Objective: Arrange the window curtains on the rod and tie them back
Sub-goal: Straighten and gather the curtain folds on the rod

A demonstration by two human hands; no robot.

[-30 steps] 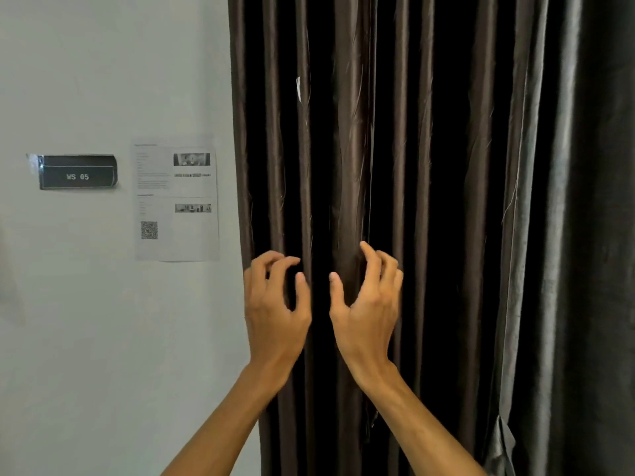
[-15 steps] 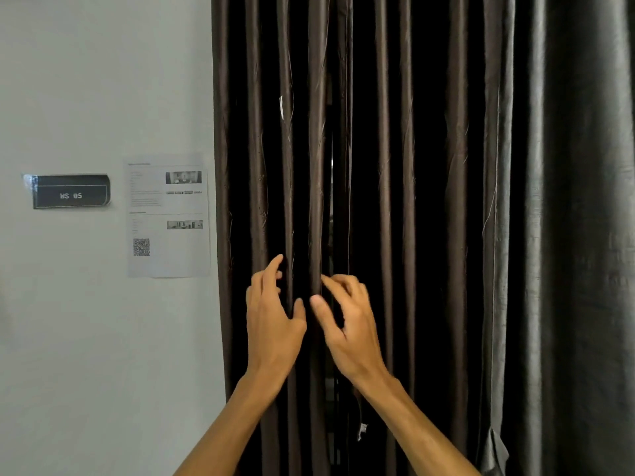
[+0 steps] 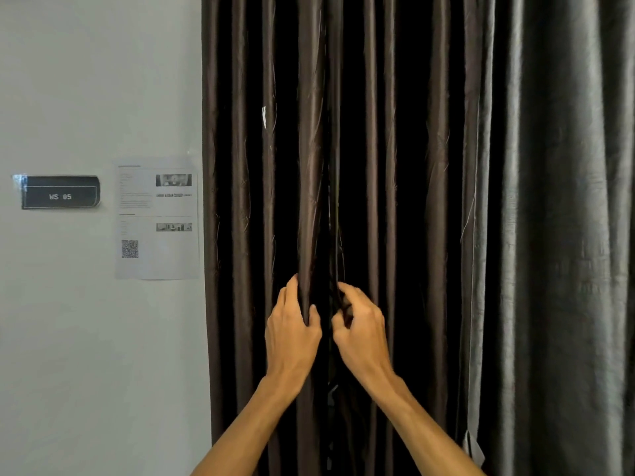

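Gripping neighbouring folds of the brown curtain (image 3: 378, 166), the left hand (image 3: 292, 334) and right hand (image 3: 360, 331) sit side by side, below and right of the wall notice (image 3: 158, 218).

A dark brown curtain (image 3: 371, 132) is hanging in deep vertical pleats across the middle of the view. The left hand (image 3: 292, 333) is gripping one pleat, its fingers curling round the fabric. Just beside it, the right hand (image 3: 360, 329) is pinching the neighbouring pleat across a narrow dark gap. A grey curtain (image 3: 567, 201) is hanging to the right, overlapping the brown one. On the pale wall (image 3: 86, 80) to the left, a black sign (image 3: 60, 192) is reading "WS 05", next to a printed sheet (image 3: 158, 218) showing a QR code (image 3: 130, 249).
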